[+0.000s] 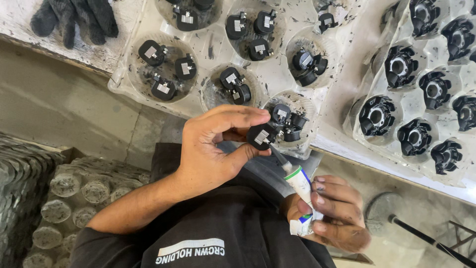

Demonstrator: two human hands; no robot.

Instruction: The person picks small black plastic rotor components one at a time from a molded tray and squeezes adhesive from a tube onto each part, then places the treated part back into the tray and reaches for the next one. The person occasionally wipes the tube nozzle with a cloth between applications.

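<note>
Black part (261,136) x1 pinched in left hand (213,149); right hand (337,211) grips 1 tube (301,183).

I see my left hand (210,149) pinching a small black part (261,136) right at the near edge of the clear tray (208,49), its wells crowded with more black parts. My right hand (334,211) brings the glue tube (299,181) up from below, nozzle at the part. Open room lies lower right over the floor; a second tray (411,99) of black ring housings blocks the right.
</note>
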